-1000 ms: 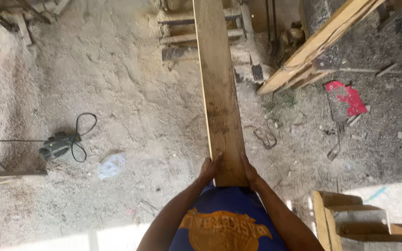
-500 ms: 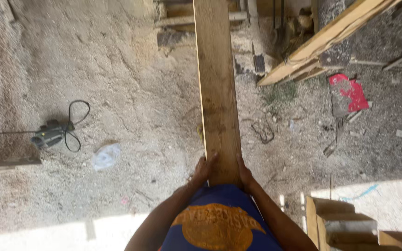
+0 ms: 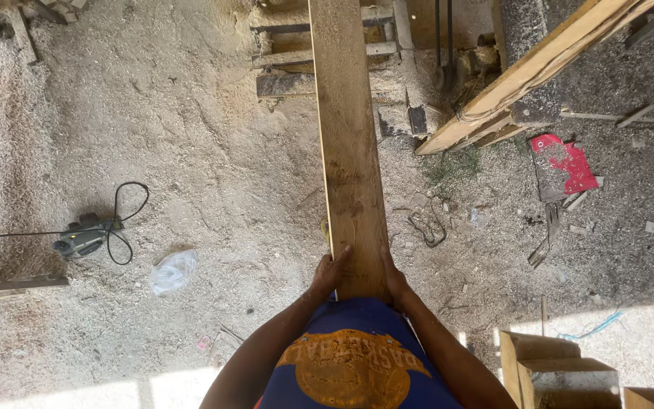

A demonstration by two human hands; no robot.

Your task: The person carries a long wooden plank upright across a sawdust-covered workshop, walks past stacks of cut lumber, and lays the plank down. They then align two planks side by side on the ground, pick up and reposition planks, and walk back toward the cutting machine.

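Fingers (image 3: 340,260) of the left hand (image 3: 330,274) curl closed over the left edge of a long, pale brown wooden plank (image 3: 348,144); those of the right hand (image 3: 395,279) close likewise on its right edge, so both hands clamp the near end between them, just ahead of the torso. Far left of the fingers, a grey power tool with a looped black cord (image 3: 85,235) lies on the sawdust-covered ground (image 3: 191,151); nearer, still to their left, a crumpled clear plastic bag (image 3: 173,270). The plank's long axis runs straight away from the fingers toward the top of the view, its far end passing over a low timber frame (image 3: 289,53). Neither hand is nearer: each meets the board at about the same station. To the right of the fingers lie a leaning rough-sawn beam (image 3: 524,76), a red torn sheet (image 3: 565,163), and pale wooden boxes (image 3: 554,371).
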